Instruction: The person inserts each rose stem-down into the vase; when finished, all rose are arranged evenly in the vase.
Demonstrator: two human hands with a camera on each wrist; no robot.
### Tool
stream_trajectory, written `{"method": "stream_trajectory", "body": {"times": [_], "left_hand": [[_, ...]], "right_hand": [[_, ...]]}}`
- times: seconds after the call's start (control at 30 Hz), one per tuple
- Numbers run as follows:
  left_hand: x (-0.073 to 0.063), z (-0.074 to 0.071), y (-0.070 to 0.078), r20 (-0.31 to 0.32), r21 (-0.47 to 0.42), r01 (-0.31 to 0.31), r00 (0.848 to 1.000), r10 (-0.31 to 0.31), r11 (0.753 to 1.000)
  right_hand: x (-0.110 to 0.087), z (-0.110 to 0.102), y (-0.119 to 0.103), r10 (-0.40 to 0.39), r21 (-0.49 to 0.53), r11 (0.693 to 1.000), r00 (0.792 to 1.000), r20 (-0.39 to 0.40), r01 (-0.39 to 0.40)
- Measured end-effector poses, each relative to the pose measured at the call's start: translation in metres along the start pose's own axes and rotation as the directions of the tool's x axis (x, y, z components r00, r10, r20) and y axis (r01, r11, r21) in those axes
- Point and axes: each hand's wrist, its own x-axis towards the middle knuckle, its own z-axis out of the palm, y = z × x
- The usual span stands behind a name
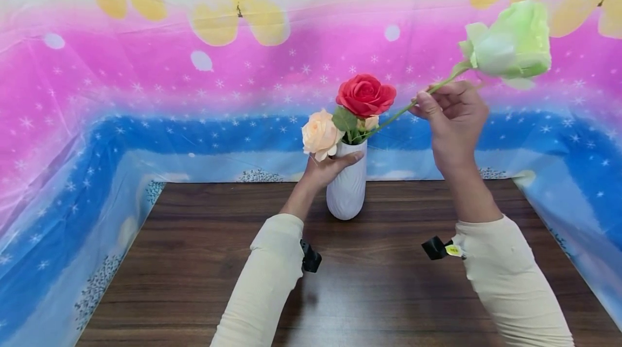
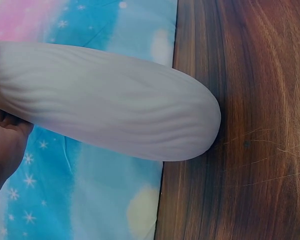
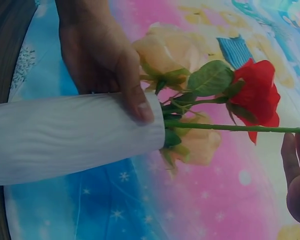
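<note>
A white ridged vase (image 1: 346, 188) stands on the table, and my left hand (image 1: 324, 170) grips it just below the rim. In the right wrist view the left thumb lies across the vase (image 3: 80, 135) near its mouth. A red rose (image 1: 366, 94) and peach roses (image 1: 322, 134) stick out of the vase. My right hand (image 1: 459, 120) pinches the stem of a pale green rose (image 1: 515, 42) between thumb and fingers. That stem slants up to the right, its lower end inside the vase mouth. The stem's end is hidden by the vase.
The vase stands toward the back of a dark wooden table (image 1: 218, 260). A printed cloth (image 1: 233, 82) in pink and blue hangs behind and along both sides. Small black cameras (image 1: 311, 257) sit at both wrists, over cream sleeves.
</note>
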Motion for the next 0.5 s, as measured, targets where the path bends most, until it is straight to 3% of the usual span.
{"method": "stream_trajectory", "body": {"times": [0.27,0.5], "left_hand": [[0.0,0.0,0.001,0.011,0.002,0.034,0.999,-0.034,0.999],[-0.001,0.001,0.003,0.012,-0.031,0.079,0.997,-0.079,0.996]], "right_hand": [[-0.009,0.004,0.017,0.026,-0.059,0.998,0.997,0.078,-0.022],[-0.018,0.007,0.038,0.029,-0.171,0.985,0.985,0.171,0.001]]}}
